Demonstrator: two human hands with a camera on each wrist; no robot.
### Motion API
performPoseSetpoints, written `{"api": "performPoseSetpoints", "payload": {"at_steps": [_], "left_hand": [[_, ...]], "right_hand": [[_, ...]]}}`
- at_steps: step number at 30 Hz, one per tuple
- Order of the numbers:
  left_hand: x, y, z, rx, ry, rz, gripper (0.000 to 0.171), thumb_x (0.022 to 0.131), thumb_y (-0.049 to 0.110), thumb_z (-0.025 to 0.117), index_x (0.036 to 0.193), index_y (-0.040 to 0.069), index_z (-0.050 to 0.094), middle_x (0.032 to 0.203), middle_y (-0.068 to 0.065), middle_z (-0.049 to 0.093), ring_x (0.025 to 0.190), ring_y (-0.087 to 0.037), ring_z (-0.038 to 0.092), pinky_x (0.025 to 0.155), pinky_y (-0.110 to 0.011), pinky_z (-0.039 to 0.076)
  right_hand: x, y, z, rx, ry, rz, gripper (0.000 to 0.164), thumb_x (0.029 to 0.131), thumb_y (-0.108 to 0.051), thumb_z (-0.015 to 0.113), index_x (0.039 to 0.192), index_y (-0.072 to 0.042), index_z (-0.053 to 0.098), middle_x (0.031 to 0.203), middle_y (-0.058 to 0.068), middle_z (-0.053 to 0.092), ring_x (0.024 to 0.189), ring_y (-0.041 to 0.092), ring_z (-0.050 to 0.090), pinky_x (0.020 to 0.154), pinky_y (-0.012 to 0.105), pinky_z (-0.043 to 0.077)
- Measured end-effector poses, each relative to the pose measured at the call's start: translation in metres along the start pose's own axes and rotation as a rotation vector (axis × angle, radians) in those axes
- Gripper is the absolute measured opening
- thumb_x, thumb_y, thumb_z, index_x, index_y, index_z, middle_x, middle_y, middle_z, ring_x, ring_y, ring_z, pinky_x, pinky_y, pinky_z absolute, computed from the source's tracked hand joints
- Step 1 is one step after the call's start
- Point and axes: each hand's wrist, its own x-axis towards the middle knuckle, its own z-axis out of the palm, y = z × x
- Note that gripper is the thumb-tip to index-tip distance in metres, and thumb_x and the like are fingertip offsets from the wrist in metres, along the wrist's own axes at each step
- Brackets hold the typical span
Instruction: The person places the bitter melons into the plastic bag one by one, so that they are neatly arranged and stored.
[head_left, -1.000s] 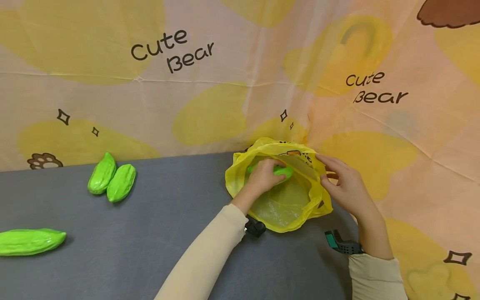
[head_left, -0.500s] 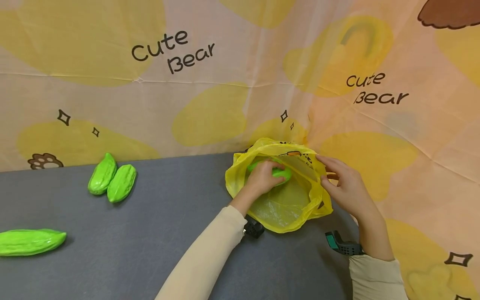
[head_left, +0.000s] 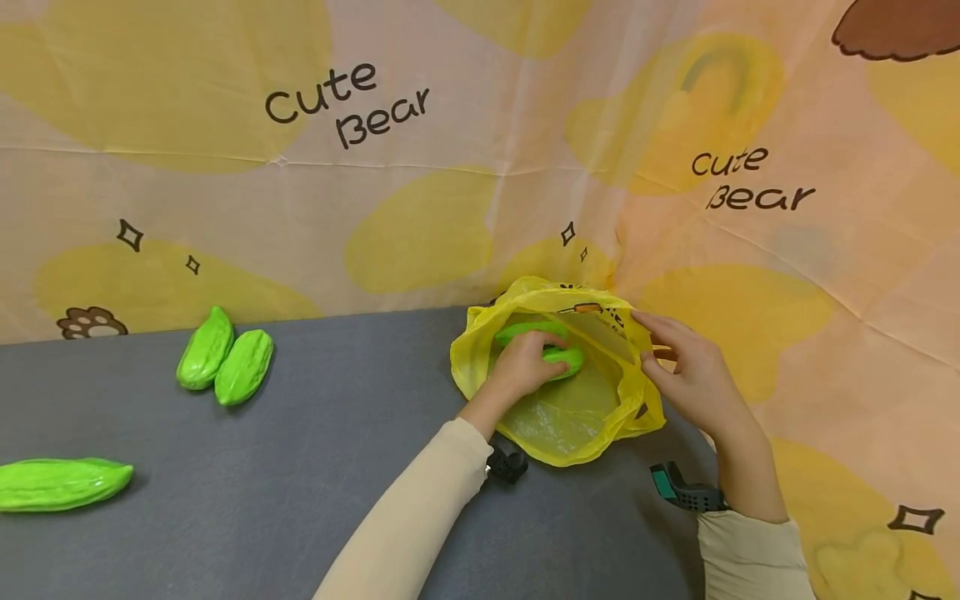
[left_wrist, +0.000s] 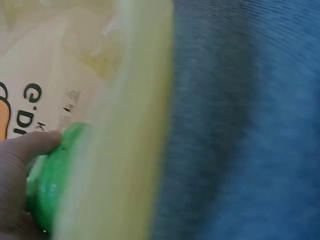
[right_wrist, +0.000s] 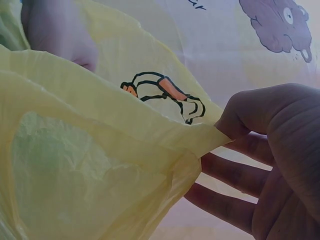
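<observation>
A yellow plastic bag [head_left: 570,442] stands with its mouth spread wide near the back wall. Inside it my left hand [head_left: 521,362] grips a bright green ridged gourd [head_left: 564,363]; another green gourd [head_left: 532,329] lies just behind. In the left wrist view the thumb presses on the gripped gourd [left_wrist: 52,185], partly covered by the bag's blurred edge. My right hand [head_left: 693,375] pinches the bag's right rim. From the right wrist, that hand [right_wrist: 280,155] shows thumb and fingers on the thin plastic [right_wrist: 100,125].
Two green gourds [head_left: 204,348] [head_left: 243,367] lie side by side on the grey table [head_left: 337,433], left of the bag. A longer one [head_left: 63,484] is at the left edge. Printed cloth walls [head_left: 420,225] border the back and right.
My left hand has shifted slightly toward me inside the bag with the gourd, so the gourd behind shows more. My right hand stays on the rim.
</observation>
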Motion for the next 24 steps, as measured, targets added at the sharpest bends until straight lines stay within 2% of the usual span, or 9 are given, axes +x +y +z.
{"api": "performPoseSetpoints", "payload": {"at_steps": [3, 6, 24], "left_hand": [[-0.0013, -0.0034, 0.0021, -0.047, 0.008, -0.029, 0.035, 0.093, 0.029, 0.074, 0.126, 0.018, 0.072, 0.133, 0.0, 0.068, 0.125, -0.021, 0.062, 0.103, -0.037, 0.052], [-0.0011, -0.0049, 0.0029, -0.052, 0.019, -0.038, 0.034, 0.093, 0.03, 0.074, 0.125, 0.02, 0.073, 0.134, 0.001, 0.068, 0.126, -0.021, 0.062, 0.103, -0.038, 0.052], [-0.0026, -0.0041, -0.0004, -0.019, 0.007, -0.008, 0.036, 0.092, 0.034, 0.074, 0.125, 0.019, 0.073, 0.13, 0.001, 0.07, 0.122, -0.02, 0.064, 0.102, -0.036, 0.053]], "right_hand": [[-0.0002, -0.0002, 0.0, -0.001, -0.002, 0.002, 0.054, 0.091, 0.006, 0.058, 0.144, -0.004, 0.056, 0.139, 0.021, 0.061, 0.105, 0.039, 0.067, 0.085, 0.057, 0.057], [-0.0003, -0.0006, -0.0002, 0.003, -0.001, 0.002, 0.054, 0.091, 0.006, 0.058, 0.144, -0.004, 0.055, 0.14, 0.021, 0.06, 0.105, 0.039, 0.067, 0.085, 0.057, 0.057], [-0.0009, -0.0013, -0.0034, 0.012, 0.002, 0.002, 0.053, 0.091, 0.006, 0.058, 0.144, -0.003, 0.055, 0.14, 0.021, 0.06, 0.105, 0.039, 0.067, 0.085, 0.058, 0.057]]}}
